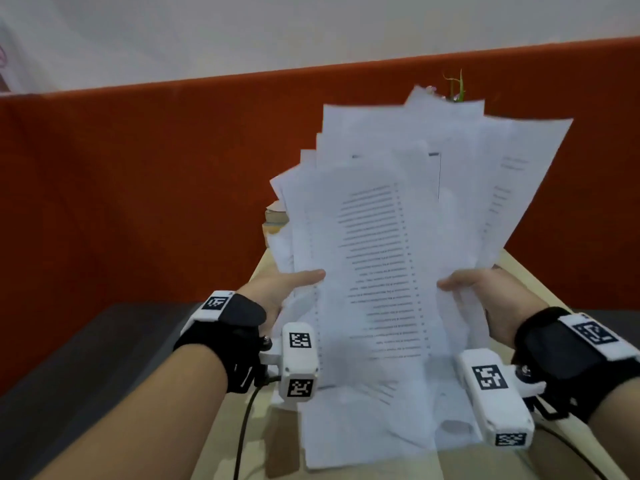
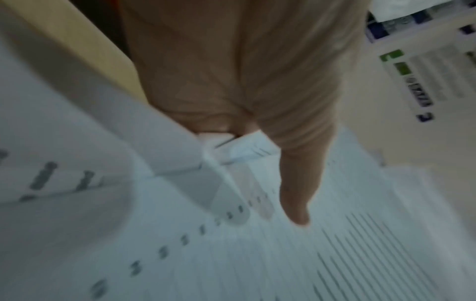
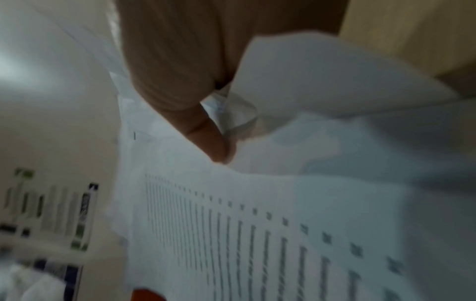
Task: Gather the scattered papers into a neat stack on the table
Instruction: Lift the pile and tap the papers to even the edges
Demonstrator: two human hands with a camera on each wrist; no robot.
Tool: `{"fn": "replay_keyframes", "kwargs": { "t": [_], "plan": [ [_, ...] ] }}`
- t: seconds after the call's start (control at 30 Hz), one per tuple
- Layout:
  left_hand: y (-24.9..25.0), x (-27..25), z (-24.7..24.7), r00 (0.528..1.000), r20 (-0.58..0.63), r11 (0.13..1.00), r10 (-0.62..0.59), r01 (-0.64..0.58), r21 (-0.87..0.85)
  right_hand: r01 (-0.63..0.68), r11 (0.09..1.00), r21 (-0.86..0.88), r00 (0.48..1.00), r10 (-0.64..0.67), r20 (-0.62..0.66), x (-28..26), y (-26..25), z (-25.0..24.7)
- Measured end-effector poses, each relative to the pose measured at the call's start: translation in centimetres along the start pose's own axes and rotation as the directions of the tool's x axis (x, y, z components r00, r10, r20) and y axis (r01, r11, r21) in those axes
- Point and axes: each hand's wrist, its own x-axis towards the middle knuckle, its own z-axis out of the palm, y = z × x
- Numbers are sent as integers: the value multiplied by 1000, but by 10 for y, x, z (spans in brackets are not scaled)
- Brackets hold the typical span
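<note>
Two hands hold the papers [image 1: 381, 244] upright in the centre-right of the head view, lifted clear of the table [image 1: 221, 441], whose pale surface shows at the lower centre. We grip the bundle at its two side edges: the left hand [image 1: 280, 289] at mid-left, the right hand [image 1: 485, 296] at mid-right. In each wrist view the thumb lies flat across the printed top sheet and paper runs into the crook of the hand; the other fingers are hidden behind the sheets, so we judge this a pinch grasp on both sides.

We judge that the side grip serves alignment: holding the bundle on end lets the sheets drop level when the lower edge is tapped on the table. The sheets are not yet square. Their upper corners fan out toward the upper right of the frame, and lower edges hang at different heights near the bottom centre.

Paper here is thin, white and limp. It curls and folds over near each thumb, as the left wrist view shows at the folded corner [image 2: 239, 146]. The top sheet carries rows of printed lines with a numbered column. Loose sheets can slip from such a grip.

Behind stands an orange panel [image 1: 138, 168]. At upper right a green plant tip [image 1: 457, 84] shows above the papers.
</note>
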Motion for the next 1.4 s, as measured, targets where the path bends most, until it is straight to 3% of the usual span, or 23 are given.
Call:
{"fn": "replay_keyframes", "kwargs": {
  "t": [0.07, 0.17, 0.3, 0.43, 0.67, 0.8, 0.93, 1.03, 1.17, 1.3, 1.4],
  "plan": [
    [13, -3, 7, 967, -105, 971, 232, -236, -29, 144, 988, -48, 986, -148, -76, 1, -13, 8],
    [41, -11, 14, 851, -212, 872, 480, -490, 10, 375, 924, -75, 914, -382, -134, 4, -37, 15],
    [67, -24, 19, 746, -240, 766, 621, -642, -12, 531, 841, -107, 815, -541, -208, 0, -54, 19],
    [70, -25, 20, 705, -298, 739, 644, -674, 3, 619, 774, -130, 743, -631, -224, -9, -59, 26],
    [56, -27, 16, 748, -229, 760, 622, -648, -54, 670, 738, -80, 721, -673, -167, -18, -56, 25],
    [59, -34, 11, 783, -92, 777, 615, -622, -95, 702, 711, -38, 697, -697, -167, -25, -64, 23],
    [63, -43, 9, 800, 44, 800, 599, -594, -90, 688, 726, -21, 718, -684, -125, -28, -66, 20],
    [63, -43, 8, 801, 50, 801, 597, -592, -86, 686, 725, -58, 718, -687, -111, -31, -67, 20],
    [60, -43, -1, 812, 79, 813, 579, -567, -130, 698, 715, 44, 708, -679, -195, -34, -76, 15],
    [55, -46, -3, 824, 136, 835, 550, -535, -130, 724, 690, 21, 682, -711, -173, -36, -85, 17],
    [51, -49, 1, 835, 173, 852, 523, -504, -141, 718, 694, 46, 693, -707, -144, -34, -86, 23]
  ]
}}
